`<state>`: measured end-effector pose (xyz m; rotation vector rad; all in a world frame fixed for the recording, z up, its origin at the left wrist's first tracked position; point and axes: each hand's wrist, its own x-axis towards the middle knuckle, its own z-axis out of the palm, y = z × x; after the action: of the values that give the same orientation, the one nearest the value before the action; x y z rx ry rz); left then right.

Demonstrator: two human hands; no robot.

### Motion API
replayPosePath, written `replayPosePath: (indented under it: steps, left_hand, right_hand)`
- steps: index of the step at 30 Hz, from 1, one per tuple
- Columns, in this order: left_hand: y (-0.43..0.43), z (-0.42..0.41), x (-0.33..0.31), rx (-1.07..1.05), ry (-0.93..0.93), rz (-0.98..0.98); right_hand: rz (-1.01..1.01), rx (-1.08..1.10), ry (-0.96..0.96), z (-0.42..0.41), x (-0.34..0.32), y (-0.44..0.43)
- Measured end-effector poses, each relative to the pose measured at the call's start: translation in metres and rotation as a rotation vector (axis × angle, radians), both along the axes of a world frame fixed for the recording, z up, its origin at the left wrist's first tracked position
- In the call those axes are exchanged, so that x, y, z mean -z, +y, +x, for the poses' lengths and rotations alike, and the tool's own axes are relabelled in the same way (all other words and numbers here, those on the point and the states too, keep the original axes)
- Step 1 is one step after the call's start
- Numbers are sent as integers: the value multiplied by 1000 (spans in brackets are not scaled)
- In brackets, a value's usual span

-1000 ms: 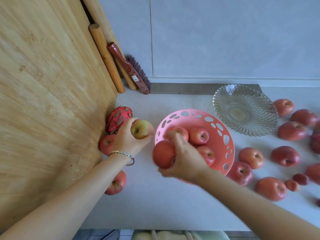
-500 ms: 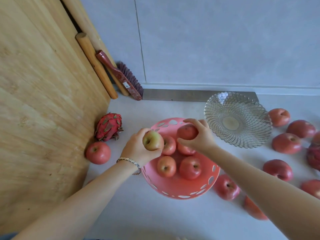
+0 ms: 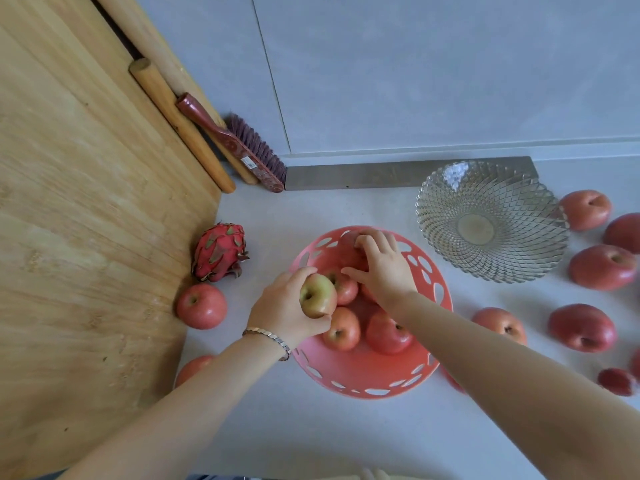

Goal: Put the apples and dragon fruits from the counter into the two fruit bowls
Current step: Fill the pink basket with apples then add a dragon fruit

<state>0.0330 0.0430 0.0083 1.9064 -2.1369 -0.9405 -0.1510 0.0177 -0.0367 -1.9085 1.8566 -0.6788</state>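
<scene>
Hands both at pink bowl (image 3: 363, 382).

Left hand (image 3: 287, 308): fingers and thumb curled round a yellow-green apple (image 3: 318, 295), a closed grip. The apple is held above the bowl's left rim, stem dimple toward the camera. Bracelet (image 3: 268, 336) on that wrist.

Right hand (image 3: 382, 268): reaches deeper, fingers bent over a red apple (image 3: 349, 251) at the bowl's far wall, thumb on its near side. The grip is closed round it. Cannot tell whether this apple rests on the bowl.

Inside the bowl, near both hands: one apple (image 3: 346, 289) between them, another (image 3: 341, 329) just below the left hand, a third (image 3: 388, 332) under the right wrist.

Left of the left hand: dragon fruit (image 3: 220, 252) on the counter (image 3: 311, 431), beside the wooden board (image 3: 86, 237). A loose apple (image 3: 201, 306) lies just nearer than it. One more apple (image 3: 192, 368) is partly hidden by the left forearm.

Beyond and right of the right hand: glass bowl (image 3: 519, 202), apart from the pink one. Loose apples (image 3: 581, 327) lie scattered to the right of the right forearm.

Far beyond the left hand: brush (image 3: 242, 150) and rolling pin (image 3: 180, 123) lean in the corner.
</scene>
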Motion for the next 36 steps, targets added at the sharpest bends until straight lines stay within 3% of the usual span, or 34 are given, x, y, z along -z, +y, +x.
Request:
replayPosePath:
  steps: [5, 11, 14, 17, 22, 27, 30, 33, 36]
  left_hand:
    - [1, -1, 5, 85, -154, -78]
    - [-7, -1, 2, 18, -71, -70]
    - [-14, -2, -4, -62, 9, -56]
    - [-18, 0, -8, -94, 42, -27]
    - [-13, 0, -2, 55, -146, -77]
    - [-4, 8, 12, 112, -173, -126]
    - [2, 20, 18, 160, -116, -171]
    - [5, 37, 18, 171, 56, -221]
    - [3, 58, 15, 43, 147, -328]
  right_hand:
    - [-27, -46, 36, 4, -8, 3]
    - [52, -130, 190, 17, -17, 2]
    - [76, -97, 126, 25, -24, 11]
    - [131, -288, 2, 32, -27, 21]
    - [199, -317, -103, 43, -17, 28]
    - [276, -308, -5, 52, -5, 32]
    - [285, -274, -18, 54, -2, 39]
    - [304, -229, 21, 54, -4, 41]
    - [294, -234, 144, 53, -6, 38]
